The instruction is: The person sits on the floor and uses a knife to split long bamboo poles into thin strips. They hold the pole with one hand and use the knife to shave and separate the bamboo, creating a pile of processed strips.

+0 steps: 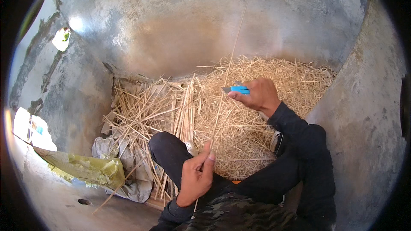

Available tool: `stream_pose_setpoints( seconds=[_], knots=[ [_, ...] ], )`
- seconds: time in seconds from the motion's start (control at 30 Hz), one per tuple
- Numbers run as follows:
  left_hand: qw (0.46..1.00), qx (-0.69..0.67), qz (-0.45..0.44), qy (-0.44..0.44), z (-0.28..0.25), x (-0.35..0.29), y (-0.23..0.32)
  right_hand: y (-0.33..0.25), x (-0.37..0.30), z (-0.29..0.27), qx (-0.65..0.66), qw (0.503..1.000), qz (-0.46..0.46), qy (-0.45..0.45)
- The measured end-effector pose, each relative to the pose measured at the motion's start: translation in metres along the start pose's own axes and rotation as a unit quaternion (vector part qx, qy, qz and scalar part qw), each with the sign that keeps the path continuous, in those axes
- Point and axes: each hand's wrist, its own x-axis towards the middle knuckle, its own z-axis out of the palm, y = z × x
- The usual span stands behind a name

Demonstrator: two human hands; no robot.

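Observation:
My left hand [197, 177], low in the middle, pinches the near end of a long thin strip [238, 32] between thumb and fingers. The strip looks like split bamboo or cane and slants up and away toward the far wall. My right hand [263, 96] is farther off to the right, closed round a blue-handled knife [240, 90]. Its short dark blade points left, close beside the strip; whether it touches cannot be told. Pale shavings [282, 75] lie heaped beneath both the knife and the strip.
Loose split sticks [135, 111] and a row of flatter strips [184, 111] lie left of the shavings. A grey sack [139, 184] and a yellow-green sheet [90, 167] sit at left. Concrete walls [180, 25] enclose the spot. My bent legs [169, 152] frame the near side.

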Motion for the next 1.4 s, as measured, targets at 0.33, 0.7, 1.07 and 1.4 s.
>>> stream_pose_setpoints(
  seconds=[0.33, 0.7, 1.07, 1.4],
  knots=[
    [0.995, 0.082, 0.059, 0.015, -0.001, -0.01, -0.003, -0.015, -0.01, 0.003, -0.015, 0.999, -0.01, -0.039],
    [0.996, 0.076, 0.05, -0.001, -0.007, -0.02, -0.007, -0.007, -0.017, 0.008, 0.031, 0.998, 0.019, -0.053],
    [0.998, 0.043, 0.051, 0.008, -0.002, -0.015, -0.019, -0.009, -0.02, 0.032, -0.038, 0.996, 0.033, -0.067],
    [0.998, 0.033, 0.003, -0.053, -0.027, -0.048, -0.014, 0.008, -0.018, 0.035, 0.003, 1.0, -0.001, 0.007]
  ],
)
